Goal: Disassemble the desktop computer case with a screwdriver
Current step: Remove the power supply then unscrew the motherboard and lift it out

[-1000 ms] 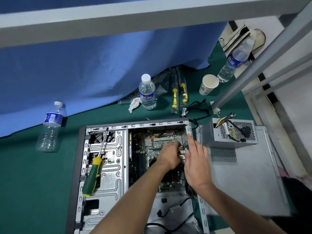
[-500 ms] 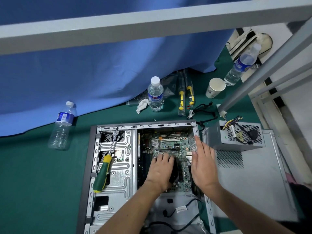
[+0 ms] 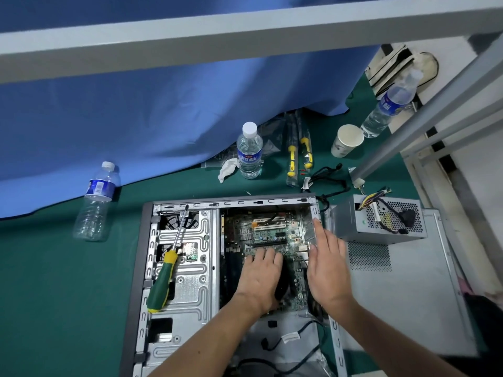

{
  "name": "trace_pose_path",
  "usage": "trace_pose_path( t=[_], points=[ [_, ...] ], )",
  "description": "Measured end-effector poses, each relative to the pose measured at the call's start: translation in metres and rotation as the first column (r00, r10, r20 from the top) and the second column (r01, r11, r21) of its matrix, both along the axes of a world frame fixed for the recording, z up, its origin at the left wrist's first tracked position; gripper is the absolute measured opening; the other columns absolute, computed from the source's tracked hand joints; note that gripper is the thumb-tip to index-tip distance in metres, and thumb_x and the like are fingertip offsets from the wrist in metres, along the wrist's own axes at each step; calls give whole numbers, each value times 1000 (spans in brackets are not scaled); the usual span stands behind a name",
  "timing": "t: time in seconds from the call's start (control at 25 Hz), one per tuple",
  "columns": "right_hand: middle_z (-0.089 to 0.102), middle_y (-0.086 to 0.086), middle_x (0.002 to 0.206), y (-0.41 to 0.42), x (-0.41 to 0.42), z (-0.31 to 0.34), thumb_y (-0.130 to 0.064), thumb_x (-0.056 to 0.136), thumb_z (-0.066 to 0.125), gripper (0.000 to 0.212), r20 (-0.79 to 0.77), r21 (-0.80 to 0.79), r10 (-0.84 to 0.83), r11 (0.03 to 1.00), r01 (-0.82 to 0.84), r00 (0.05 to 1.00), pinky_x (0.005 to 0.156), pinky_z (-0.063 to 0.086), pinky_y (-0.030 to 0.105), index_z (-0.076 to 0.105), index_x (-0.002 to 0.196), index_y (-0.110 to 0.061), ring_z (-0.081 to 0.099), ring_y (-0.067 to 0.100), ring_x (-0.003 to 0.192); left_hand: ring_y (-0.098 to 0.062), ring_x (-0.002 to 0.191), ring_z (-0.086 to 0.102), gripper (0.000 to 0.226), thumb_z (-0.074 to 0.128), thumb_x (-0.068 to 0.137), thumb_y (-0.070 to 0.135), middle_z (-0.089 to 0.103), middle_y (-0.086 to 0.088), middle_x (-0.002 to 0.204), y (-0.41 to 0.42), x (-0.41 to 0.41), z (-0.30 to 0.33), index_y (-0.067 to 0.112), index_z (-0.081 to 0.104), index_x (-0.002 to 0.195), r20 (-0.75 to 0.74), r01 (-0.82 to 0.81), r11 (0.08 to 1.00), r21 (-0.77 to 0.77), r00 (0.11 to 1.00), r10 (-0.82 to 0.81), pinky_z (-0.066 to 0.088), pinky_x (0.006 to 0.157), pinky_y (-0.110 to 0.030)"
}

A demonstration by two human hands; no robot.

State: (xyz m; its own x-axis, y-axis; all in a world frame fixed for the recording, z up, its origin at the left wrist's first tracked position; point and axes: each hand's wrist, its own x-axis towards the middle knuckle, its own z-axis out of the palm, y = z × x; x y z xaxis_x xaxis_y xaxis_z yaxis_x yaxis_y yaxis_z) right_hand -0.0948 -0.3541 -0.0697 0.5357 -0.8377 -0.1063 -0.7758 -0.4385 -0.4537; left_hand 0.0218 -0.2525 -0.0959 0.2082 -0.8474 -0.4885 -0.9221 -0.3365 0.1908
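The open grey metal computer case (image 3: 174, 273) lies flat on the green table cover (image 3: 54, 295). Inside it, on the right, the left hand (image 3: 260, 278) rests palm-down on the green motherboard (image 3: 269, 235), fingers curled over a dark part – whether it truly grips that part I cannot tell. The right hand (image 3: 328, 265) stands flat and relaxed at the case's right wall, fingers straight (holding nothing). On the case's left drive bay lies the green-and-yellow-handled screwdriver (image 3: 166, 270), untouched. Just right of the case sits the grey boxy power supply (image 3: 378, 221) on a detached grey side panel (image 3: 402, 295). Beyond the case stand a clear plastic water bottle (image 3: 249, 151) and a white paper cup (image 3: 347, 140) – both near the blue curtain (image 3: 163, 104).
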Motion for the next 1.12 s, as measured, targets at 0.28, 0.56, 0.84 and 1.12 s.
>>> trace_pose_path(
  t=[0.28, 0.56, 0.84, 1.12],
  points=[
    [50, -1, 135, 0, -1, 1, -24, 102, 35, 53, -9, 16, -1, 1000, 2, 1000, 105, 36, 36, 26, 154, -23, 39, 18, 120, -30, 130, 33, 79, 76, 79, 38, 35, -9, 140, 18, 8, 4, 14, 29, 137, -16, -31, 999, 45, 999, 32, 28, 114, -48],
    [50, -1, 135, 0, -2, -1, -23, 101, 37, 54, -9, 19, -1, 1000, 1, 1000, 106, 36, 37, 24, 154, -24, 40, 17, 119, -30, 133, 38, 88, 72, 78, 56, 40, -9, 142, -1, 22, 19, 17, 28, 142, -118, -172, 966, 191, 973, 196, 30, 113, -50],
    [50, -2, 135, 0, -2, -3, -21, 101, 39, 54, -7, 5, -4, 1000, 4, 1000, 101, 39, 36, 27, 153, -24, 41, 19, 118, -29, 138, 39, 65, 53, 90, 0, 35, -9, 153, -71, 53, 10, 15, 36, 150, -406, -354, 930, 101, 839, 363, 34, 112, -29],
    [49, -3, 134, 0, -3, -5, -21, 101, 39, 54, -14, -2, 5, 1000, -5, 1000, 103, 32, 31, 26, 154, -24, 41, 18, 118, -24, 109, 60, 52, 47, 92, -2, 52, -13, 142, -80, 64, 9, 10, 46, 143, -525, -496, 858, 137, 698, 487, 49, 84, -26]
  ],
)
